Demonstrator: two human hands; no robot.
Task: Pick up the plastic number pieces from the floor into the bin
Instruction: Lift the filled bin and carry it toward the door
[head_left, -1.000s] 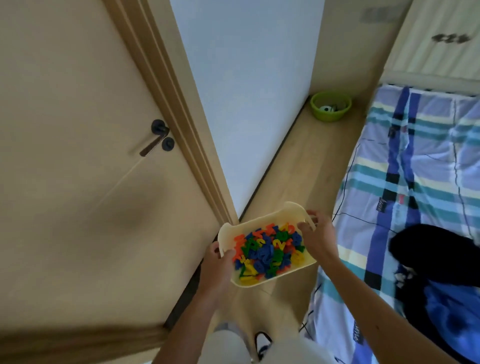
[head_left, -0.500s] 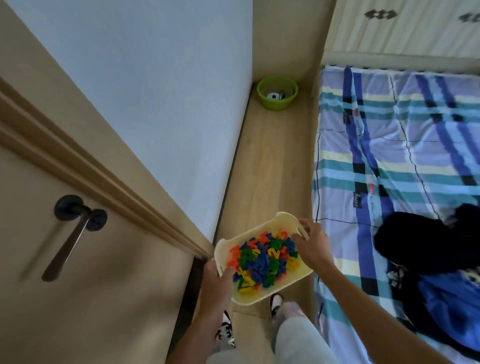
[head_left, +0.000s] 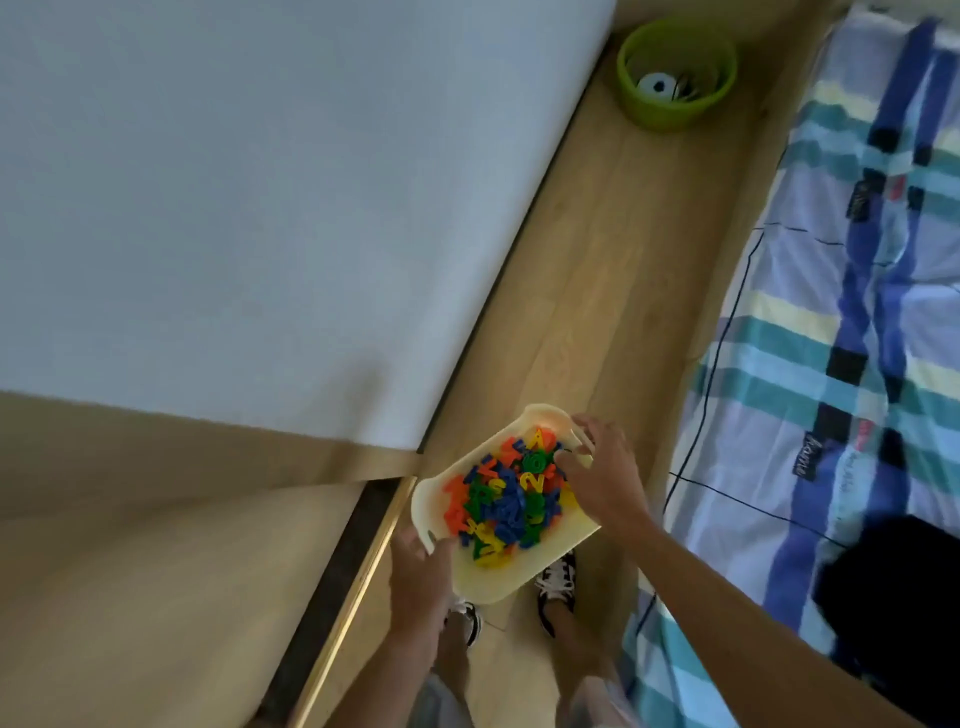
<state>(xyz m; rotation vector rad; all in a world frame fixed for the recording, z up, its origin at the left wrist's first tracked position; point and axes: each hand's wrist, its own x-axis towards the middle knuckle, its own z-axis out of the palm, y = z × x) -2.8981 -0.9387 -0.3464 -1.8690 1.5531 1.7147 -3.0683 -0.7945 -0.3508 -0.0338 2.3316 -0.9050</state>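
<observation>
Low in the frame, the left hand (head_left: 421, 566) clamps the near rim of a cream bin (head_left: 540, 566) heaped with glossy plastic number pieces (head_left: 506, 501). The right hand (head_left: 605, 475) grips its far rim. At upper right, a round green tub (head_left: 675, 106) holds small objects too blurred to identify.

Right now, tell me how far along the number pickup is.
Looks nearly done: the number pieces are heaped in the cream bin, and the visible wooden floor shows no loose pieces. In hand: the left hand grips the bin's near rim, the right hand its far handle. Left: floor hidden under the bin can't be checked.
</observation>
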